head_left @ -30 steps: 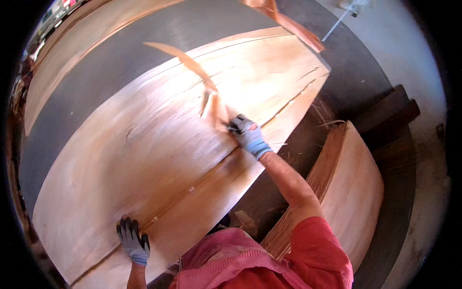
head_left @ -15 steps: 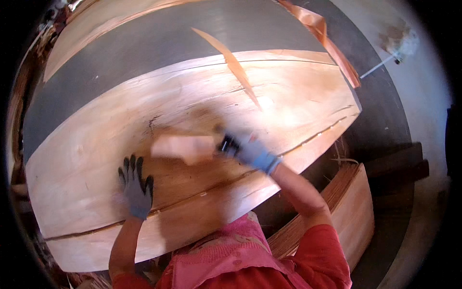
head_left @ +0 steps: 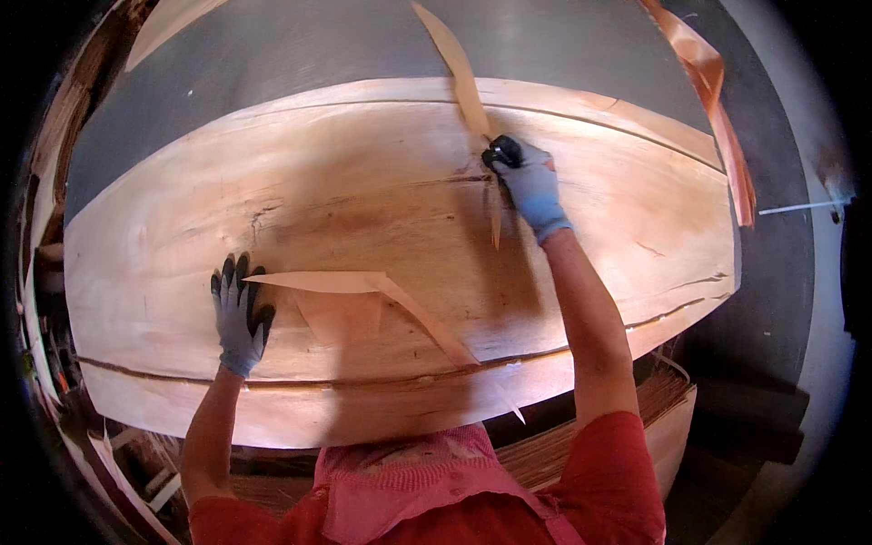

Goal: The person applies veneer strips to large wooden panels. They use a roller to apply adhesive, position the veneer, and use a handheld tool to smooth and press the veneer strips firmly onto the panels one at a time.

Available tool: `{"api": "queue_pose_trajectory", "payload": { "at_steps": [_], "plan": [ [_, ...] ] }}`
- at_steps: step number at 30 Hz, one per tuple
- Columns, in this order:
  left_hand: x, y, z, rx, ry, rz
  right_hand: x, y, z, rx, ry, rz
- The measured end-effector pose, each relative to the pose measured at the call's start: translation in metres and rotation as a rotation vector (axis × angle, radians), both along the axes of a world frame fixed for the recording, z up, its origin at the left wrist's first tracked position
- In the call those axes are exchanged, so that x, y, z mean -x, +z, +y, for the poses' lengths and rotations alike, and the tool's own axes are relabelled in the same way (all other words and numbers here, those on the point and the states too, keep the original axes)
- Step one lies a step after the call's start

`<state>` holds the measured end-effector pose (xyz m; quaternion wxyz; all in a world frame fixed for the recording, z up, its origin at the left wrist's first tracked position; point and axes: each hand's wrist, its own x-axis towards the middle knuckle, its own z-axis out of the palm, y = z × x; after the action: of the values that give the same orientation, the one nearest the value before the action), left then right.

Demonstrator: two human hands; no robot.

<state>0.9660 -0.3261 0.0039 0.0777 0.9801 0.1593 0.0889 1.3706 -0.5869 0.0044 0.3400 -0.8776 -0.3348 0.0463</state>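
Observation:
A large pale wood veneer sheet point(head_left: 391, 227) lies across in front of me, with a long dark crack along its near side. My left hand point(head_left: 238, 318), in a grey glove with black fingertips, rests flat on its left part, fingers apart. The pointed end of a loose veneer scrap point(head_left: 318, 282) reaches that hand's fingers. Farther off to the right, my gloved right hand point(head_left: 529, 182) is closed on a narrow veneer strip point(head_left: 459, 77) near the sheet's far edge. Its black fingers hide the grip, and whether a tool is in it too I cannot tell.
A dark grey surface point(head_left: 318, 54) lies beyond the sheet. A curled orange-brown veneer ribbon point(head_left: 704, 73) hangs over the right side. Stacked veneer point(head_left: 668, 409) stands below the near right edge, and more wood pieces point(head_left: 54, 173) line the left.
My right hand has moved away from the scrap in the middle, up and to the right, onto the narrow strip. The scrap now lies on the sheet. My left hand stays flat.

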Motion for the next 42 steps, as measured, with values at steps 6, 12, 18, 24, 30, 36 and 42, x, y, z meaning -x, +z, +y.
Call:
{"api": "queue_pose_trajectory", "payload": {
  "at_steps": [6,12,18,24,30,36,42],
  "plan": [
    [0.008,0.004,-0.004,-0.015,0.026,-0.001,0.09,0.073,-0.08,-0.213,0.524,0.75],
    [0.008,0.007,-0.01,0.025,0.062,-0.003,0.215,0.06,-0.161,0.353,0.913,0.574],
    [0.012,0.006,-0.01,0.058,0.088,-0.155,0.273,0.003,-0.235,0.915,0.919,0.18],
    [-0.002,0.035,-0.046,0.225,-0.12,-0.139,0.292,0.019,-0.268,0.95,0.629,0.273],
    [-0.028,0.032,-0.071,0.114,-0.069,-0.039,0.329,0.028,-0.279,0.342,0.138,0.654],
    [-0.057,0.049,-0.161,0.509,-0.405,-0.04,0.361,-0.037,-0.372,0.546,0.08,0.881],
    [-0.122,0.032,-0.313,0.73,-0.975,0.469,0.355,-0.094,-0.504,0.277,-0.101,0.894]
  ]
}}
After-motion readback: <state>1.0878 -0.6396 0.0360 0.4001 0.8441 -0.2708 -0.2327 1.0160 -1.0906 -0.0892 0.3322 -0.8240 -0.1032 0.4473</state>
